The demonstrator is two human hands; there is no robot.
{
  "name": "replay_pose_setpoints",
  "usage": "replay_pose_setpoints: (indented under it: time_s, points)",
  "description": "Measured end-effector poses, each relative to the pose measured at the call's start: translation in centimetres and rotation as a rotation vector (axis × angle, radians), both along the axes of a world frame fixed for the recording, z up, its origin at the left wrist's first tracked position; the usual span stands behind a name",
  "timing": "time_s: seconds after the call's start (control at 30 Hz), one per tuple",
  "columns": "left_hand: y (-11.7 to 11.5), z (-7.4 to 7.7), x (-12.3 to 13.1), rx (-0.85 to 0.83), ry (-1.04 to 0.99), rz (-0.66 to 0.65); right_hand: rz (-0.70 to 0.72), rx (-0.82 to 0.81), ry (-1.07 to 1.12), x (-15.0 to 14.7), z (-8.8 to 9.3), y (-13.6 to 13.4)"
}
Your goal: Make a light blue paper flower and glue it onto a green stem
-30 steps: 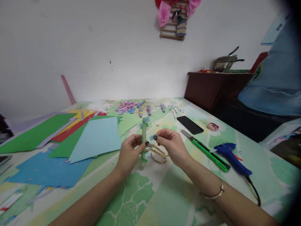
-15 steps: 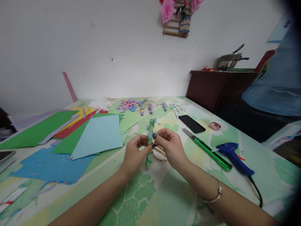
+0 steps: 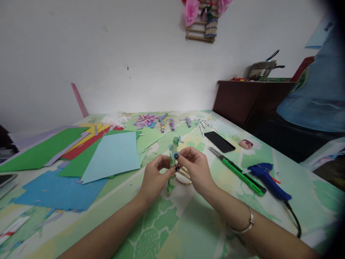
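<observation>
My left hand [image 3: 156, 176] is closed around a slim green paper tube [image 3: 174, 144], which stands nearly upright over the table. A green strip winds along the tube, and small light-blue paper pieces stick out near its top. My right hand [image 3: 198, 169] pinches a small light-blue paper piece [image 3: 174, 154] against the tube's side, thumb and forefinger together. The fingers hide part of both. Just behind the hands lies a gold-coloured metal object [image 3: 183, 182], mostly covered, its kind unclear.
Coloured paper sheets [image 3: 113, 154] spread over the left side. At the back lie paper strips [image 3: 147, 120] and decorated purple tubes [image 3: 171, 124]. To the right are a black phone [image 3: 219, 141], a green utility knife [image 3: 242, 175], a blue glue gun [image 3: 266, 180] with its cord, and a pink case [image 3: 246, 144].
The tube's top has tilted slightly to the right. Both hands keep almost the same place and grip, with the right fingertips still at the tube's side.
</observation>
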State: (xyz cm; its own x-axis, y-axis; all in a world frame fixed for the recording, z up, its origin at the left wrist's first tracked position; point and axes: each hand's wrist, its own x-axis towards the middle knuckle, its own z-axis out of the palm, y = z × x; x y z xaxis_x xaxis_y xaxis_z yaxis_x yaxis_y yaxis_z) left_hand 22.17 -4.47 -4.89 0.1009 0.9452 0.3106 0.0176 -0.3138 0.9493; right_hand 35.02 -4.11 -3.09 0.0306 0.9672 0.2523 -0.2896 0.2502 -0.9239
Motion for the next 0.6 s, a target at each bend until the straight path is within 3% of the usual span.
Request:
replay_pose_setpoints:
  time_s: [0.6]
  points:
    - [-0.13, 0.29, -0.16, -0.012, 0.052, -0.007, -0.076, -0.018, -0.104, -0.04, -0.11, 0.07]
